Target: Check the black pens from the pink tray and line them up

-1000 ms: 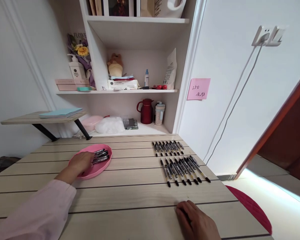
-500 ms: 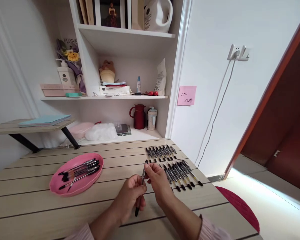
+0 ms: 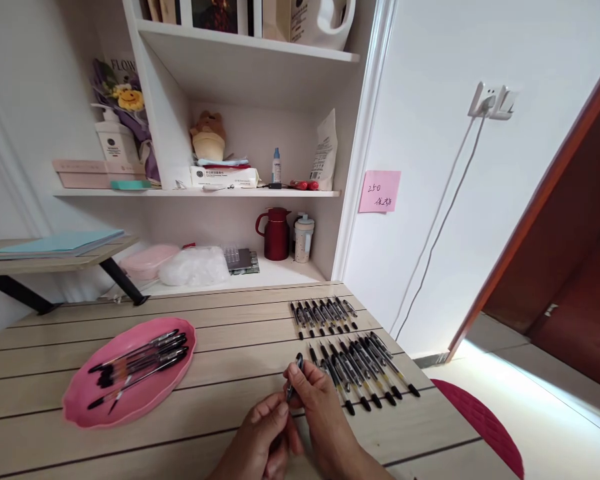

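Between both hands, over the front of the table, is a black pen. My right hand pinches its upper, capped end between thumb and fingers. My left hand is closed round the lower part, which the fingers mostly hide. Just right of my right hand lies a row of black pens, caps apart from some of their bodies or at the near ends; details are too small to tell. Behind it is a second row of pens. To the left, a pink scalloped tray holds several more pens.
A small raised stand with blue-covered papers stands at the left. Behind the table, a white shelf bears a red jug and a tumbler. A dark red seat is at the right edge.
My hands have moved lower in view with the pen, which now shows less of its length. The camera view has shifted, so the tray and rows appear lower.
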A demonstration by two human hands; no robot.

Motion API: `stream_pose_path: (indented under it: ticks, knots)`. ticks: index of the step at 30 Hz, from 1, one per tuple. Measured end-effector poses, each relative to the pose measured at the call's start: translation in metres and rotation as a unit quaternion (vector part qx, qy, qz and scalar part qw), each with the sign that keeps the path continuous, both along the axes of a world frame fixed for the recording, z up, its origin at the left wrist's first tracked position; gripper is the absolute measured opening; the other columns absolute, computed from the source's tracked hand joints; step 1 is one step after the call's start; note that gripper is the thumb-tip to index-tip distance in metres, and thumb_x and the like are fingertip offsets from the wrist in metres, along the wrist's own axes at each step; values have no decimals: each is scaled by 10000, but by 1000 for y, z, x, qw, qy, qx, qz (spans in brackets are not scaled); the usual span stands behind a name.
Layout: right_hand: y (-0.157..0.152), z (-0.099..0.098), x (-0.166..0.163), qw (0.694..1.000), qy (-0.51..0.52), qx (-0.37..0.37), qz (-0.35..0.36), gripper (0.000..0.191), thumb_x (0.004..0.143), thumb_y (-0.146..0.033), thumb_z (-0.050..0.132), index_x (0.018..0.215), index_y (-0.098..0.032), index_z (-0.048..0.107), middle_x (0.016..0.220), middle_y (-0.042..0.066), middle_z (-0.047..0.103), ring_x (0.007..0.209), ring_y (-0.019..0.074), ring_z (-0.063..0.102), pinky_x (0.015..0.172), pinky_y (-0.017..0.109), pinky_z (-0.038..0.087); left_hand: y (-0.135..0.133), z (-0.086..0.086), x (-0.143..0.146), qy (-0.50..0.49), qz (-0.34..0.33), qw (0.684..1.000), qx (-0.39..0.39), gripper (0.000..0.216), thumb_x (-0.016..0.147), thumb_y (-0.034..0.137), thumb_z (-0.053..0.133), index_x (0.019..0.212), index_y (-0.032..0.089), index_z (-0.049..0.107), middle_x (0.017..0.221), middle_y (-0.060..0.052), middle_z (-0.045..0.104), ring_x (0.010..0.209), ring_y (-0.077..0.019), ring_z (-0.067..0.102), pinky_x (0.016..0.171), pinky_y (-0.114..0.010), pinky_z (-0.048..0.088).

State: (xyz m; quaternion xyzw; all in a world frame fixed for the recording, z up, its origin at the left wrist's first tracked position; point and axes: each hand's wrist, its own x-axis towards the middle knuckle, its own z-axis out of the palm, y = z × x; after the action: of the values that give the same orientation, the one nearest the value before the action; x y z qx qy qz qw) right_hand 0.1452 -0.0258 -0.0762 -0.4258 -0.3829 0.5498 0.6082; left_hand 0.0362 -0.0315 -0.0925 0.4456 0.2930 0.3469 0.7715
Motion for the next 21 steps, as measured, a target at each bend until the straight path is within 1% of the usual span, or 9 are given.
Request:
stream_pose_path:
  ticks: [2, 4, 8, 10, 12, 14, 17, 19, 21]
  knots:
    - [-1, 2, 1, 1000, -1, 4, -7, 403, 653, -512, 631, 582, -167, 436, 511, -57, 399, 464, 54, 362, 441, 175, 319, 0, 6, -3, -19, -19, 999, -28, 264, 768, 435, 527, 765, 172, 537, 506, 43, 546, 251, -1, 215, 281, -163, 149]
    - [-3, 5, 1, 1000, -4, 9, -15, 403, 654, -515, 629, 585, -169, 434, 521, -53, 408, 476, 62, 390, 450, 179, 343, -1, 11, -5, -34, -37, 998, -47, 249, 776, 419, 525, 781, 171, 547, 503, 46, 535, 260, 1, 197, 292, -161, 133]
    - [-7, 7, 2, 1000, -14, 16, 2, 375, 695, -519, 586, 646, -160, 490, 570, -23, 469, 507, 81, 436, 472, 196, 367, -6, 13, -4, -44, -73, 996, -40, 357, 809, 442, 459, 649, 141, 564, 394, 67, 400, 262, -4, 172, 307, -172, 138]
    - [-7, 5, 1, 999, -28, 33, 3, 352, 705, -498, 587, 674, -153, 519, 579, -21, 471, 513, 79, 422, 484, 198, 363, -7, 9, -2, -42, -34, 998, -13, 377, 803, 448, 464, 622, 134, 567, 412, 53, 414, 283, -13, 239, 321, -173, 167]
    - [-5, 1, -1, 998, -45, 53, -10, 319, 700, -467, 605, 708, -154, 544, 577, -29, 465, 521, 80, 406, 496, 199, 359, -6, 6, -1, -33, 32, 999, 8, 316, 777, 426, 520, 666, 135, 574, 511, 26, 489, 355, -24, 344, 357, -166, 221]
    - [-4, -4, -4, 996, -60, 63, -28, 286, 693, -435, 620, 735, -158, 559, 584, -31, 470, 537, 85, 402, 505, 201, 356, -4, 3, 0, -9, 71, 997, 20, 265, 736, 395, 588, 702, 134, 571, 574, 14, 516, 427, -37, 403, 404, -163, 265]
    - [-4, -8, -7, 995, -74, 67, -29, 252, 695, -396, 623, 743, -155, 570, 604, -26, 483, 558, 90, 403, 517, 203, 353, -2, 3, 1, 39, 92, 995, 30, 290, 703, 418, 617, 698, 136, 553, 517, 31, 476, 416, -48, 392, 402, -172, 258]
    - [-5, -8, -9, 995, -66, 72, -13, 249, 701, -392, 614, 743, -150, 570, 608, -26, 484, 557, 88, 397, 515, 203, 349, -4, 5, 1, 63, 108, 992, 31, 319, 712, 460, 588, 690, 145, 540, 489, 47, 445, 371, -40, 343, 369, -176, 209]
    - [-5, -7, -9, 996, -41, 75, -5, 264, 702, -408, 608, 724, -151, 556, 593, -33, 471, 536, 81, 379, 493, 199, 332, -6, 9, 2, 67, 107, 992, 20, 332, 729, 480, 558, 675, 154, 522, 482, 61, 420, 343, -23, 265, 353, -175, 154]
